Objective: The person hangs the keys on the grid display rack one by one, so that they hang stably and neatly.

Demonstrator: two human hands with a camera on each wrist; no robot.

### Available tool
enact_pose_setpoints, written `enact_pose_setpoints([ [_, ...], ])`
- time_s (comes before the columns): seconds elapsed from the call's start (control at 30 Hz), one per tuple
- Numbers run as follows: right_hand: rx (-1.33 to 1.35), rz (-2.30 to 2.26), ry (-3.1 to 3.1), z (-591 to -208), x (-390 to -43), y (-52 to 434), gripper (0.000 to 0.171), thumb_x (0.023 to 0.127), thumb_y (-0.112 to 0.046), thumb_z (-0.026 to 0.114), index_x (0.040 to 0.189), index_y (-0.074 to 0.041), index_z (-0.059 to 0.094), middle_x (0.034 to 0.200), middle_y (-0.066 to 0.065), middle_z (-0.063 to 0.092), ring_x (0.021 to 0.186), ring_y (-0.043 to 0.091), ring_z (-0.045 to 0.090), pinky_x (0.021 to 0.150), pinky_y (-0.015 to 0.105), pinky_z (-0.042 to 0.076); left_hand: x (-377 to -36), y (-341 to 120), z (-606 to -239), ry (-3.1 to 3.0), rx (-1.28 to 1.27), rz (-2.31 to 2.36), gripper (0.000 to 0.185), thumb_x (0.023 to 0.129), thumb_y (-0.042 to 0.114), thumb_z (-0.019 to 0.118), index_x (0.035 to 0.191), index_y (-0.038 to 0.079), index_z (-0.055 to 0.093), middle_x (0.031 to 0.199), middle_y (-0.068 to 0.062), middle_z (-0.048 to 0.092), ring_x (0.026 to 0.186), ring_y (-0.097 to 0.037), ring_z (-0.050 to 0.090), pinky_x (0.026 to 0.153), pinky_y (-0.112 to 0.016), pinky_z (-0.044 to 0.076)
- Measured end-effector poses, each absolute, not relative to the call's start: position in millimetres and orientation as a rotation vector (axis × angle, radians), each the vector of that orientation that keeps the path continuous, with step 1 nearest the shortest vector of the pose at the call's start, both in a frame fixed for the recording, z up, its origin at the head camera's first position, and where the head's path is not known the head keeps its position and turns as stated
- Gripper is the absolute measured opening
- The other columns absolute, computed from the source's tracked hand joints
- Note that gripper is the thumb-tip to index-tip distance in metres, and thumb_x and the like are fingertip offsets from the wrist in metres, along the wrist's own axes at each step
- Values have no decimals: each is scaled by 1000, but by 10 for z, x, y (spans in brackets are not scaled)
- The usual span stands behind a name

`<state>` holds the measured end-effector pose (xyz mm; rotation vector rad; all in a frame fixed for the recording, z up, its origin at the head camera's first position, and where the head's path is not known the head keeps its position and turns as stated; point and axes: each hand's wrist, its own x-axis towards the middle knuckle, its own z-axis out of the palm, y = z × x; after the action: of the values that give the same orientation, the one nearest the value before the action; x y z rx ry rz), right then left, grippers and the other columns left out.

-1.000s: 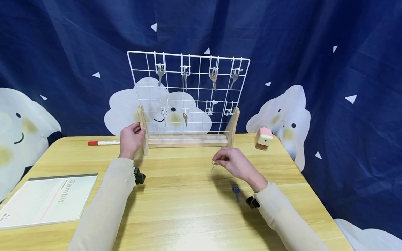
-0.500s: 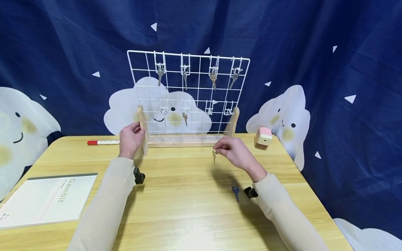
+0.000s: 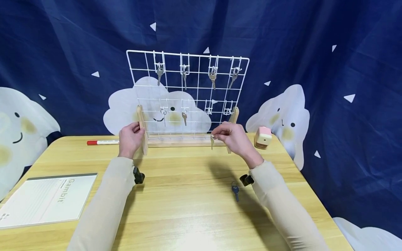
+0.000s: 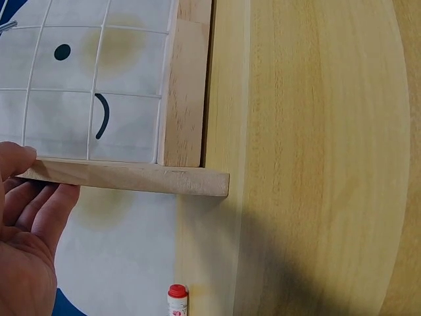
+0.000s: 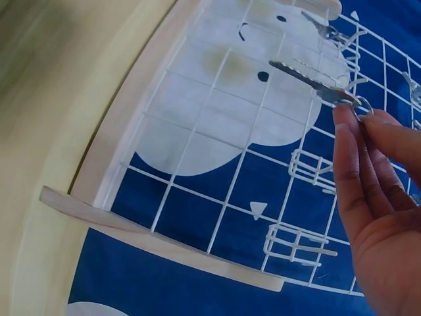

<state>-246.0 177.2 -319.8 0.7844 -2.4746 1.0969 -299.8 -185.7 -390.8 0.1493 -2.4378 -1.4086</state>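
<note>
Since the earlier frame, the right hand [image 3: 231,136] is carrying its pinched key [image 3: 212,141] farther, up to the wire rack [image 3: 187,94]. Left wrist view: the left hand [image 4: 26,224] is gripping the rack's wooden foot [image 4: 128,176]. Right wrist view: fingertips [image 5: 348,131] are pinching the key [image 5: 309,80] before the grid.

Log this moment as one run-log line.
left hand: holds rack post | right hand: pinches key below empty hooks | blue key: on table

Right hand [image 3: 233,137] pinches key [image 3: 212,141] before rack [image 3: 187,94].
</note>
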Motion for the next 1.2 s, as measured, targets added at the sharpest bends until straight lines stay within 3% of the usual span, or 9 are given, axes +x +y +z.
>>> enact_pose_setpoints([
  [0.7, 570, 1155, -2408, -2988, -2762, 1644, 9, 88, 0, 71, 94, -3, 77, 91, 3, 70, 76, 13, 64, 65, 23, 53, -3001, -1862, -3909, -2423, 139, -1425, 40, 98, 11, 57, 135, -5, 55, 128, -23, 60, 117, -29, 59, 97, -34, 51],
  [1.13, 438, 1192, -2367, -2992, -2924, 1605, 8, 87, 1, 72, 92, -3, 76, 85, 6, 70, 72, 12, 62, 65, 22, 51, -3003, -1861, -3911, -2416, 141, -1418, 41, 98, 12, 57, 135, -5, 55, 128, -22, 60, 117, -28, 60, 96, -34, 52],
  [1.17, 432, 1188, -2366, -2999, -2937, 1596, 8, 87, 1, 72, 92, -3, 76, 85, 6, 70, 72, 13, 61, 66, 23, 51, -3002, -1863, -3914, -2417, 142, -1418, 41, 98, 12, 57, 135, -5, 55, 128, -22, 60, 117, -28, 60, 97, -33, 51],
  [1.2, 427, 1168, -2371, -3008, -2949, 1588, 8, 87, 0, 72, 92, -3, 76, 84, 6, 70, 72, 13, 61, 74, 24, 50, -2999, -1863, -3915, -2419, 143, -1420, 41, 98, 12, 57, 135, -5, 55, 128, -22, 60, 117, -28, 60, 97, -33, 51],
])
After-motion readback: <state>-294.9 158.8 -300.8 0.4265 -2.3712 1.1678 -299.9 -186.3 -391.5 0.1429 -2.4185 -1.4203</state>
